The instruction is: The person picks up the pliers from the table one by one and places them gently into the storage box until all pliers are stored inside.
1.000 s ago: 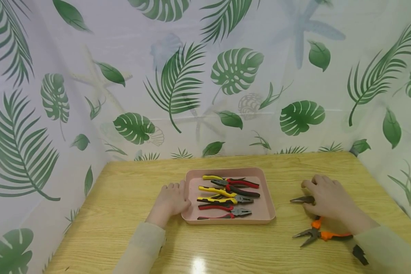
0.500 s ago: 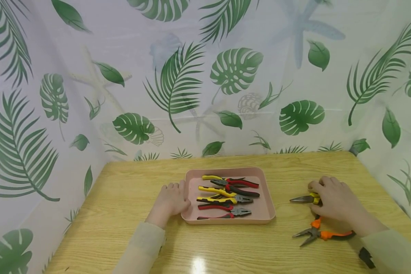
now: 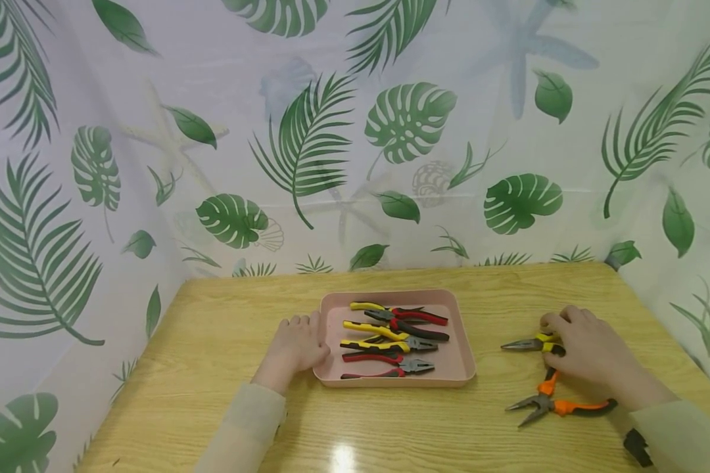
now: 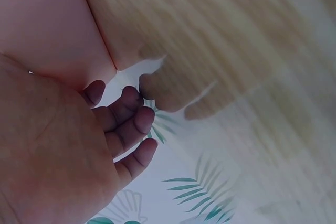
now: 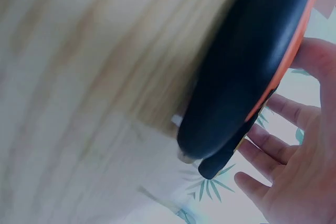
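My left hand [image 3: 296, 345] rests at the left side of a pink tray [image 3: 467, 368], its thumb at the rim. In the left wrist view its fingers [image 4: 131, 124] are loosely bent beside the tray wall. My right hand [image 3: 588, 345] is over the handles of yellow-and-black long-nose pliers [image 3: 529, 344] lying on the table, tips pointing left. Thumb and fingertips are at the handles, whose ends the hand hides. In the right wrist view its fingers [image 5: 278, 150] are spread and relaxed behind the handles. Orange-and-black pliers [image 3: 541, 402] lie spread just below, one handle partly under the hand.
Several pliers lie in the tray: yellow-and-black pliers [image 3: 384, 335] in the middle, red-and-black pliers [image 3: 390, 364] at the front, and more at the back. The wooden table [image 3: 225, 315] meets a leaf-printed curtain [image 3: 343, 230] behind. A black object [image 3: 636, 448] sits by the right sleeve.
My right hand has drawn back to the right along the long-nose pliers, uncovering their yellow handles. Those pliers, the tray and my left hand have stayed in place.
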{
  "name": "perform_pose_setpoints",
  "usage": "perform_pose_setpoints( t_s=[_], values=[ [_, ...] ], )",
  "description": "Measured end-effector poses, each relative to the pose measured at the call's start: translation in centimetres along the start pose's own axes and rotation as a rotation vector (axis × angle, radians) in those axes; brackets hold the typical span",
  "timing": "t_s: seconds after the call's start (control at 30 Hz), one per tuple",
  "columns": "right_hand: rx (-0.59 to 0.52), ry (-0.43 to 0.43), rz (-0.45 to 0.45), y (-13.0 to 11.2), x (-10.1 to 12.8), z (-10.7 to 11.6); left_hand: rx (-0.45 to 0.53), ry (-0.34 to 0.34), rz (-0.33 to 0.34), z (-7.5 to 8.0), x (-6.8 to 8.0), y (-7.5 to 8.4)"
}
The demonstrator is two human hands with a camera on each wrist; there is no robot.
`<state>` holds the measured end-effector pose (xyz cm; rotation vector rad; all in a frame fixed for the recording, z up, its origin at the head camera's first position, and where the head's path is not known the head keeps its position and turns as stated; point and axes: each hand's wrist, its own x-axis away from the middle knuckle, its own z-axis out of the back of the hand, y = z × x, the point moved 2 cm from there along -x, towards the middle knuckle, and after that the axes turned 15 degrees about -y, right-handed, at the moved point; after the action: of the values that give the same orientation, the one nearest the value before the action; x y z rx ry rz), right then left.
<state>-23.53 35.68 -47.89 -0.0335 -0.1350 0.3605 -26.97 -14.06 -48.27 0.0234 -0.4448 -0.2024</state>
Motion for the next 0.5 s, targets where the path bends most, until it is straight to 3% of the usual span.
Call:
perform_pose_setpoints(
  t_s=[0.5],
  values=[
    [-0.046, -0.052, -0.032, 0.76, -0.09, -0.16, 0.012, 0.001, 0.001, 0.1, 0.08, 0.04]
  ],
)
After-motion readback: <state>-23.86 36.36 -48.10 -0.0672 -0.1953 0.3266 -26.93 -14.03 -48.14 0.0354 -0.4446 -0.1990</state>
